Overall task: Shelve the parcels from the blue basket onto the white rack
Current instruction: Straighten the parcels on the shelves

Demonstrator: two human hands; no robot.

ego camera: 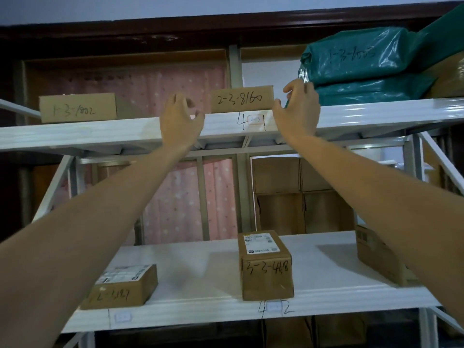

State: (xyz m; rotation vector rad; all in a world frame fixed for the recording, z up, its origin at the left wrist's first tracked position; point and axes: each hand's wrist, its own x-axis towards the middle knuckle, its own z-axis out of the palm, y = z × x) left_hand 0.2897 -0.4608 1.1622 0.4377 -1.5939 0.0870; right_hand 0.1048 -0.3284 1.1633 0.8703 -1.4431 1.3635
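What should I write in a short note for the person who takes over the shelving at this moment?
Left hand: open, holds nothing, raised at the top shelf edge.
Right hand: open, beside box 2-3-8160; no grip on it.
Done: box 2-3-8160 sits on the top shelf between box 1-3-1002 and the green bags. Three more boxes are on the lower shelf.
Left: the basket is out of view; check it for more parcels.

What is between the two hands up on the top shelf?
In the head view, a brown box marked 2-3-8160 sits between the left hand and right hand, on the top shelf.
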